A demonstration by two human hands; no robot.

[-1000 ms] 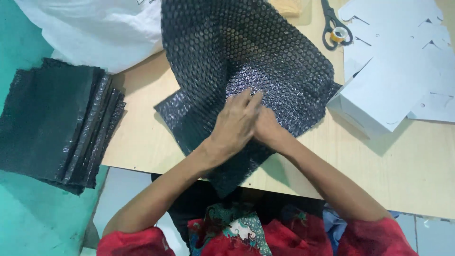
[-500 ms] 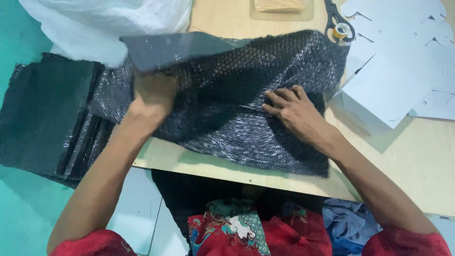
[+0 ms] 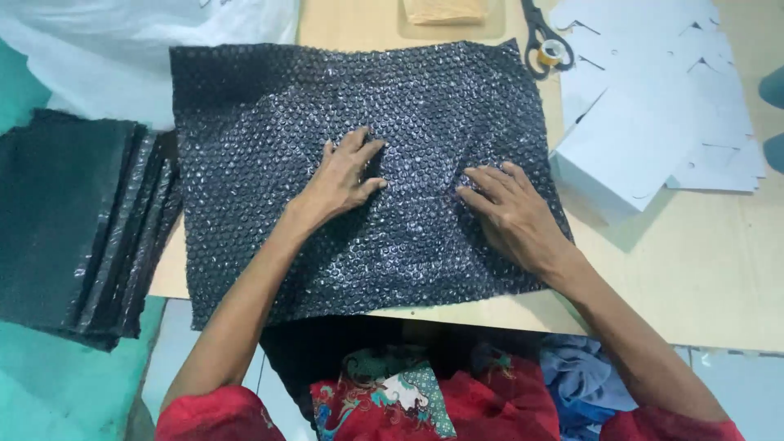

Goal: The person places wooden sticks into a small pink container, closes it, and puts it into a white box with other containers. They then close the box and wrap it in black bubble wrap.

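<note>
Both hands (image 3: 343,175) (image 3: 510,212) flat on black bubble-wrap sheet (image 3: 269,114), tabletop (image 3: 702,269) beneath hidden

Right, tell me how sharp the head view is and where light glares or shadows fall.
Head view: sharp, no motion blur; white glints speckle the black bubble wrap sheet, brightest between the left hand and right hand; the white card stack throws a soft shadow onto the wooden table; scissors are cropped at top.

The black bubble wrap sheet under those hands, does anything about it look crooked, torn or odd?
No tear shows. The black bubble wrap sheet lies spread flat under the left hand and right hand, but slightly askew: its near-left corner hangs past the wooden table edge.
</note>
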